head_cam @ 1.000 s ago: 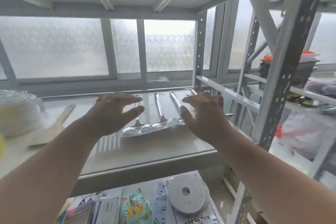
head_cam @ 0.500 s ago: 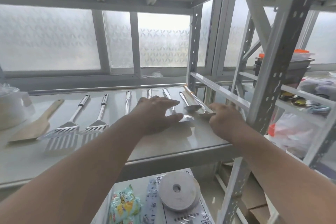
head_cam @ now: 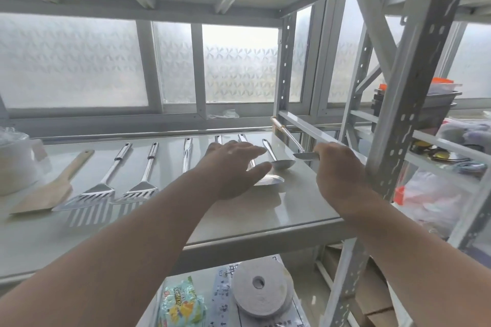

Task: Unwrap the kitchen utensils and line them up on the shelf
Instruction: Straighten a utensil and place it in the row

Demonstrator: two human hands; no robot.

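A: Fingers [head_cam: 249, 150] of the left hand [head_cam: 231, 167] are straight and spread, lying flat over the spoons at the centre of the frame, gripping nothing. The right hand [head_cam: 338, 175], right of centre, has its fingers curled round the flat metal head of the wood-handled turner [head_cam: 289, 138].

B: Containers, quickly?

A: At the far left edge, a pale round tub [head_cam: 16, 162] under crinkled clear film; contents cannot be made out. In the right of the frame, on the neighbouring rack, a dark bin [head_cam: 422, 111] carries something orange on top. Below the shelf [head_cam: 265, 218], at bottom centre, sit a grey paper roll [head_cam: 261, 287] and a bright green snack packet [head_cam: 182, 302].

B: And the utensils themselves?

A: Lined up on the glossy pale shelf, handles pointing to the frosted patterned window [head_cam: 239, 66]. From the left: a wooden spatula [head_cam: 51, 188], matte and broad-bladed; two slotted steel turners [head_cam: 95, 191] [head_cam: 142, 186] with ribbed handles, touching at the blades; a plain steel handle [head_cam: 187, 152] whose head my forearm hides.

B: Further right?

A: A large shiny spoon [head_cam: 268, 180] peeks from under the left palm, then a smaller oval-bowled spoon [head_cam: 281, 163] just beside it. The turner's wood-and-brass grip lies against the perforated grey steel upright [head_cam: 285, 61].
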